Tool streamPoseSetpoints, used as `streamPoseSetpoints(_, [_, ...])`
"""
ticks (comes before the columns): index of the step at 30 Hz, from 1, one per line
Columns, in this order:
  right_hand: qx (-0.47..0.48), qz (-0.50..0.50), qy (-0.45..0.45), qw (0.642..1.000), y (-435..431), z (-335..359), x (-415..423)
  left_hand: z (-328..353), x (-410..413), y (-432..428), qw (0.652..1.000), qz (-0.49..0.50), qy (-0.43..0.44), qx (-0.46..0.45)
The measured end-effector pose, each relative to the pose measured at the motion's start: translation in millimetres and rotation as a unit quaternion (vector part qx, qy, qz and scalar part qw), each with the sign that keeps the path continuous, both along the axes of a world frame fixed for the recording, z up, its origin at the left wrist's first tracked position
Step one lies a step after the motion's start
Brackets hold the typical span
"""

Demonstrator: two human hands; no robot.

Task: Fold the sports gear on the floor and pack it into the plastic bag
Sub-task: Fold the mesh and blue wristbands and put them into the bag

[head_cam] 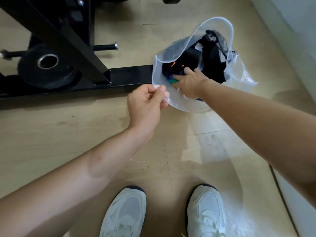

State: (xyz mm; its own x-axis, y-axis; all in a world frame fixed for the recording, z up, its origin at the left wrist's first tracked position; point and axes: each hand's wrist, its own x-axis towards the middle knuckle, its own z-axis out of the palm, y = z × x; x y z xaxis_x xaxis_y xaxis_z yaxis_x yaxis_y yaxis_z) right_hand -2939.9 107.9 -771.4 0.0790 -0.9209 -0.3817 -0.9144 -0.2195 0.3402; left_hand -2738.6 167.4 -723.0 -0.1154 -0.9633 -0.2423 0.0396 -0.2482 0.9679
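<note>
Packing stage, head view. The bag point(171, 52), a thin translucent plastic sack with a soft, curling rim, lies on the wooden floor point(68, 134) near its far right edge, just beside the end of a black steel frame point(130, 74). The left hand point(147, 100) pinches the near rim between thumb and forefinger, a closed grip that holds the mouth open. The right hand point(188, 82) reaches inside, fingers on a green-and-blue piece point(173, 80). Whether this grip clasps the piece or only presses on it cannot be told. Dark gear point(212, 60), black fabric with straps and orange accents, already fills most of the bag. The gear appears light, limp and compressible, so it is best gathered in a folded bundle and pushed down from above. The film looks slippery and liable to collapse or tear, so it is best held at the rim. A round iron plate point(46, 67) rests by the frame; white mesh shoes point(126, 212) stand at the near edge.
</note>
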Motion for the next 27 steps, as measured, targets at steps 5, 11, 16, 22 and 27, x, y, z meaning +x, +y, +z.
streamPoseSetpoints(5, [0.031,-0.059,-0.212,0.975,8.6,26.0,-8.2,6.5,-2.2,-3.9,1.000,-0.020,0.017,-0.013])
streamPoseSetpoints(11, [-0.172,-0.127,-0.463,0.860,95.8,92.1,24.0,10.9,2.7,-2.9,0.999,-0.031,0.028,-0.003])
streamPoseSetpoints(16, [-0.249,-0.033,-0.294,0.922,161.6,84.7,32.2,30.1,4.2,-1.6,0.998,-0.057,0.041,-0.008])
streamPoseSetpoints(22, [-0.291,-0.003,-0.305,0.907,175.6,114.6,16.2,60.4,24.3,11.5,0.995,-0.076,-0.023,-0.060])
streamPoseSetpoints(27, [-0.262,0.001,-0.301,0.917,185.0,158.8,14.8,102.3,60.2,20.0,0.909,-0.153,-0.212,-0.323])
